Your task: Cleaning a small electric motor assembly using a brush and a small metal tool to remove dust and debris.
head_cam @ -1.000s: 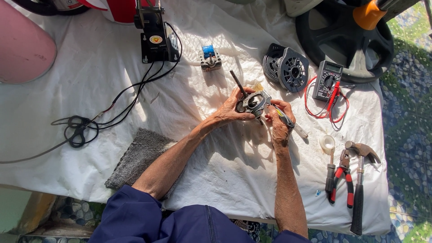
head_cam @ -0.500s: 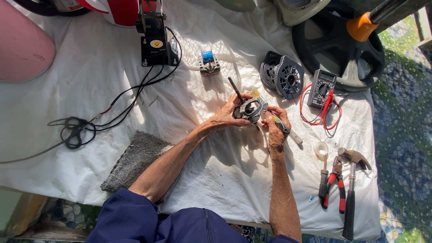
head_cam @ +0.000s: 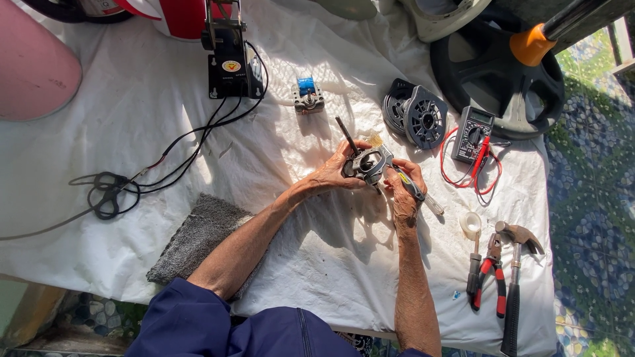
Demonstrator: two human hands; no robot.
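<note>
Left hand [head_cam: 333, 173] is gripping a small grey motor housing [head_cam: 366, 164] at table centre, fingers curling around its 9 o'clock side; a dark shaft [head_cam: 346, 134] is sticking out toward 11 o'clock. Right hand [head_cam: 405, 188] is pinching a screwdriver [head_cam: 413, 190], its tip touching the housing. Multimeter [head_cam: 472, 134] is lying at 2 o'clock, pliers [head_cam: 489, 274] and hammer [head_cam: 514, 277] at 4 o'clock, on the white cloth [head_cam: 317, 264].

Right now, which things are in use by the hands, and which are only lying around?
In use:
left hand
right hand
motor part
brush

Lying about:
multimeter
pliers
hammer
tape roll
grey cloth
black cables
round covers
</note>
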